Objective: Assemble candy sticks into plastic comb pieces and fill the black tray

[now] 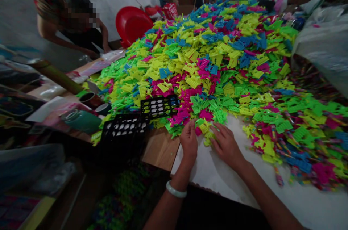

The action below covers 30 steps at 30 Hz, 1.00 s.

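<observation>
My left hand is closed in a pinch at the near edge of a big heap of small plastic pieces; whatever is between its fingertips is too small to make out. Opposite it, my right hand has its fingers apart, the tips touching a few yellow plastic pieces. These yellow pieces lie between both hands on the pale work surface. Pink pieces and green pieces lie just beyond. A pale bangle circles my left wrist.
Black perforated baskets stand left of my hands, beside a teal bottle. Colourful sticks with pieces spread at right. Another person bends over the table at far left, near a red basin. A white sack sits right.
</observation>
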Available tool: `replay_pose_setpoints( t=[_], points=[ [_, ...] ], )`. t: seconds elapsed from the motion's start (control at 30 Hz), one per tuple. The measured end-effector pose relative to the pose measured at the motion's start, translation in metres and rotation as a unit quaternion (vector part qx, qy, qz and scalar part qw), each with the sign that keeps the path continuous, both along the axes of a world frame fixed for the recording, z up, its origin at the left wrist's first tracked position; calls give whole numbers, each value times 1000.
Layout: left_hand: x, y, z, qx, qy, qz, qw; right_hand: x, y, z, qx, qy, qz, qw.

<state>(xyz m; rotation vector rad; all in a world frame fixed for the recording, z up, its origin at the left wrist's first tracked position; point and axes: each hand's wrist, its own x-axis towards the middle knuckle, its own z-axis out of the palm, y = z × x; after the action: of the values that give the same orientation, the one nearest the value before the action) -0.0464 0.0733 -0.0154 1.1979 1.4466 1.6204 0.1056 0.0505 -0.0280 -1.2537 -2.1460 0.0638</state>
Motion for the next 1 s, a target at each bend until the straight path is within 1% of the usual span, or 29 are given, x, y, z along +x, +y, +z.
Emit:
replay_pose_setpoints(
  t=[0.1, 0.2, 0.27, 0.33, 0.4, 0.43, 0.47, 0.5, 0.57, 0.6, 0.63, 0.67, 0.7, 0.77, 0.83, 0.9, 1.0],
  points=[
    [1, -1, 2, 9, 8, 42, 999, -7, 35, 6, -13, -26, -41, 999],
    [-2, -1, 2, -16, 21, 59, 998, -24, 56, 1, -42, -68, -42, 996],
    [-5, 0, 1, -35, 29, 49, 998, -32, 57, -4, -57, -77, -17, 995],
    [-7, 1, 0, -53, 32, 36, 997, -33, 50, -8, -64, -66, 16, 996],
    [-9, 2, 0, -77, 37, 27, 996, -26, 40, -6, -59, -46, 48, 996],
    [-9, 3, 0, -89, 42, 27, 995, -18, 34, -3, -49, -37, 51, 997],
    [-9, 5, 0, -98, 52, 25, 994, -9, 29, 1, -36, -33, 38, 998],
    [-9, 6, -1, -104, 66, 26, 992, 2, 24, 7, -20, -35, 5, 999],
    [-10, 9, -4, -96, 107, 17, 990, 30, 16, 18, 5, -60, -103, 993],
    [-11, 10, -5, -77, 139, 11, 987, 45, 11, 23, 10, -81, -157, 984],
    [-11, 11, -7, -48, 179, 8, 983, 61, 8, 27, 11, -106, -195, 975],
    [-11, 12, -9, -12, 224, 13, 974, 76, 4, 29, 8, -130, -215, 968],
    [-10, 12, -10, 29, 271, 21, 962, 91, 1, 29, 3, -153, -217, 964],
    [-6, 12, -10, 106, 353, 36, 929, 115, -1, 25, 4, -186, -197, 963],
    [2, 9, -6, 157, 415, 32, 896, 133, 0, 20, 19, -201, -183, 962],
    [13, 4, -1, 174, 471, 12, 865, 146, 4, 19, 45, -204, -180, 961],
    [31, -7, 7, 160, 543, -14, 824, 159, 14, 27, 88, -195, -178, 961]
  ],
)
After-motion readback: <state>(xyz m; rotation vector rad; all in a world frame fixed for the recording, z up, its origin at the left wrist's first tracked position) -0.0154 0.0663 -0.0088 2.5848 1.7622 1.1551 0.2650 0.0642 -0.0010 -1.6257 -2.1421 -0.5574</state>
